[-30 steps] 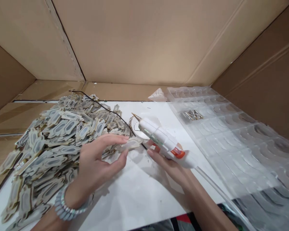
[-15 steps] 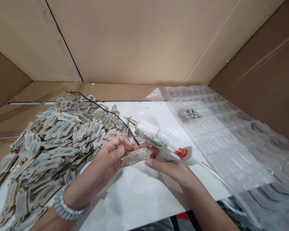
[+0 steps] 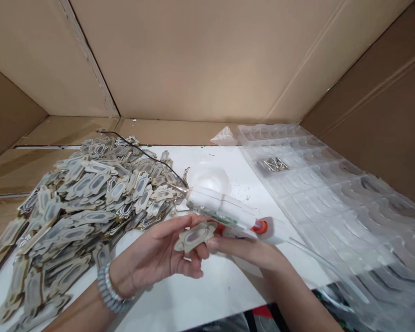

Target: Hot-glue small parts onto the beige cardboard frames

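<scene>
My left hand (image 3: 159, 256), with a grey coil bracelet on its wrist, is turned palm up, its fingers curled around a small ornate frame-shaped plate (image 3: 194, 237). The plate is pale with a greyish oval in its middle. My right hand (image 3: 244, 249) grips a white hot glue gun (image 3: 221, 205) with a red-orange trigger and rear ring. Its nozzle points left. The right thumb touches the plate's right end, below the gun. The other right fingers are mostly hidden behind the gun and plate.
A heap of similar plates (image 3: 86, 216) covers the left of the white board (image 3: 221, 295). A black cord (image 3: 145, 152) crosses it. Clear plastic trays (image 3: 332, 207) stand on the right, with metal pins (image 3: 275, 164) in one compartment. Cardboard walls (image 3: 207, 60) surround the back and sides.
The glue gun has tilted lower, its nozzle moving left and down. My left hand has turned more palm up and shifted its fingers beneath the plate, which is tilted and slightly lower.
</scene>
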A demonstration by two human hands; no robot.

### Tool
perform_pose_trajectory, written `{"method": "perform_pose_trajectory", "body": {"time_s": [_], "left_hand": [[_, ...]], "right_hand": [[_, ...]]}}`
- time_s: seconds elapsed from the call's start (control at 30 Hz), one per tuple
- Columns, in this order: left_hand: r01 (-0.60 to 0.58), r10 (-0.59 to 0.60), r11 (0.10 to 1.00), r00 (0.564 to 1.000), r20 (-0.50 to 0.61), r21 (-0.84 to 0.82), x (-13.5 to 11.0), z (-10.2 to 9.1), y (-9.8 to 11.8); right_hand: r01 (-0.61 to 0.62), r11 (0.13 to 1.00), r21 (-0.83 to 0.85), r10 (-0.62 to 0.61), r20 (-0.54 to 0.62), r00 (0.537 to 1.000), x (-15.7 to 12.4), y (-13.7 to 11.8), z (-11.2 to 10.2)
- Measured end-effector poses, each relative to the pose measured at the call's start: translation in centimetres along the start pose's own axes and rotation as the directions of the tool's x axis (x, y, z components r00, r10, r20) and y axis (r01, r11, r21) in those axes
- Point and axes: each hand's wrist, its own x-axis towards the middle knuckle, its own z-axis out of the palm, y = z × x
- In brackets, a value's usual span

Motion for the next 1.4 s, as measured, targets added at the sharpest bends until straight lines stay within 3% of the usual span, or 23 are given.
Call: {"method": "perform_pose_trajectory", "body": {"time_s": [0.13,0.23,0.37,0.47,0.57,0.63,0.73,0.8,1.0,1.23,1.4], "left_hand": [[-0.040,0.041,0.998,0.999,-0.013,0.047,-0.2,0.3,0.4],[-0.065,0.067,0.994,0.997,-0.023,0.084,-0.6,0.7,0.8],[-0.254,0.278,0.948,0.954,-0.115,0.192,-1.2,1.1,1.9],[-0.464,0.549,0.801,0.821,-0.154,0.380,-1.5,1.0,3.0],[-0.605,0.796,0.542,0.591,-0.128,0.583,-1.7,0.7,3.8],[-0.614,0.889,0.374,0.452,-0.078,0.695,-1.7,0.5,4.0],[-0.560,0.937,0.204,0.351,0.006,0.803,-1.7,0.4,3.9],[-0.527,0.947,0.150,0.319,0.032,0.837,-1.7,0.3,3.7],[-0.523,0.966,0.108,0.255,0.035,0.845,-1.9,0.6,3.4],[-0.528,0.967,0.064,0.241,0.077,0.847,-1.9,0.8,3.4],[-0.564,0.963,0.052,0.246,0.108,0.824,-1.7,0.7,3.5]], "right_hand": [[-0.053,0.999,-0.009,0.052,-0.057,0.997,-0.2,0.1,0.1],[-0.079,0.997,-0.017,0.075,-0.171,0.982,-0.4,-0.2,0.3],[-0.034,0.995,-0.097,-0.004,-0.368,0.930,-0.4,-0.7,0.1],[-0.008,0.982,-0.190,-0.059,-0.345,0.937,-0.2,-0.8,-0.2],[0.025,0.960,-0.277,-0.102,-0.266,0.959,-0.1,-0.7,-0.2],[0.045,0.929,-0.368,-0.143,-0.244,0.959,0.0,-0.8,0.0],[0.078,0.885,-0.459,-0.192,-0.206,0.960,0.1,-0.9,0.4],[0.105,0.869,-0.484,-0.217,-0.180,0.959,0.1,-1.0,0.6],[0.130,0.852,-0.507,-0.238,-0.154,0.959,0.2,-0.9,0.7],[0.213,0.816,-0.538,-0.307,-0.091,0.947,0.3,-0.7,0.6],[0.176,0.821,-0.543,-0.282,-0.117,0.952,0.3,-0.7,0.6]]}}
